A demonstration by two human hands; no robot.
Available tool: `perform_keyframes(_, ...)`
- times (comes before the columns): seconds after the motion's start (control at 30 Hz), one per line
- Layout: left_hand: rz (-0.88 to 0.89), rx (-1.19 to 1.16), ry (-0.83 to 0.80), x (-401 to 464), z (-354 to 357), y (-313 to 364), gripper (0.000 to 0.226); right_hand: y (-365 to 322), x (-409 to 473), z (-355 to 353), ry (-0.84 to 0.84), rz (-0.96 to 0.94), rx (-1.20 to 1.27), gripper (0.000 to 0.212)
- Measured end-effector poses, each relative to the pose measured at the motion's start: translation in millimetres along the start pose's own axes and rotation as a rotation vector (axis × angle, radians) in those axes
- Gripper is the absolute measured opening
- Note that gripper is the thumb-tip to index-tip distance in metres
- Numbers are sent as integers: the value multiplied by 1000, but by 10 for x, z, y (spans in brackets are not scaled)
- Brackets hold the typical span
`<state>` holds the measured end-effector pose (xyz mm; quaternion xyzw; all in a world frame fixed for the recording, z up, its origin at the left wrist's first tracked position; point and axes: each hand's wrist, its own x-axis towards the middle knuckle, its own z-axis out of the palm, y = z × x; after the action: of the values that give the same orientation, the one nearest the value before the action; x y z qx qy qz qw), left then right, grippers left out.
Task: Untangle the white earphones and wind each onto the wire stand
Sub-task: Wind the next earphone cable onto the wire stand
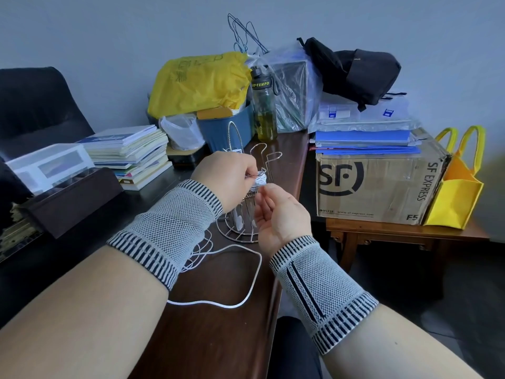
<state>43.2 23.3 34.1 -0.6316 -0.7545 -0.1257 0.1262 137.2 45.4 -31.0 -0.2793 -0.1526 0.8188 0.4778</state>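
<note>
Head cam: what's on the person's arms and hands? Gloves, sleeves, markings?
No gloves or sleeves: both forearms are bare. The left hand and right hand each have a grey knitted wristband at the wrist, with dark-striped ribbed edges. The right one also has a dark lengthwise stripe.

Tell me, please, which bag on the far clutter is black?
The black bag lying atop the clear plastic boxes, right of the yellow plastic bag.

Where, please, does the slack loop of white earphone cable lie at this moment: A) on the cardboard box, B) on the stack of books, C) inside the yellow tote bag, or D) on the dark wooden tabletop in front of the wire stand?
D: the slack white earphone cable curves across the dark wooden tabletop, nearer the person than the silver wire stand.
</note>
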Motion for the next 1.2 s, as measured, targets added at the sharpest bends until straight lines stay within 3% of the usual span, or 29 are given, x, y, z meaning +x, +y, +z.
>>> perform_keyframes(0.37,29,-17,-60,29,-64,-19,11,-79,94,-21,-71,51,-125,5)
perform_keyframes(0.7,1,-17,-35,13,-34,27,5,-109,176,-83,-16,-128,-242,12)
perform_keyframes(1.03,21,70,-53,60,-92,67,7,-111,257,-129,-42,-477,-800,15)
perform_keyframes(1.2,53,90,-54,58,-94,50,8,-110,295,-120,-35,-541,-918,11)
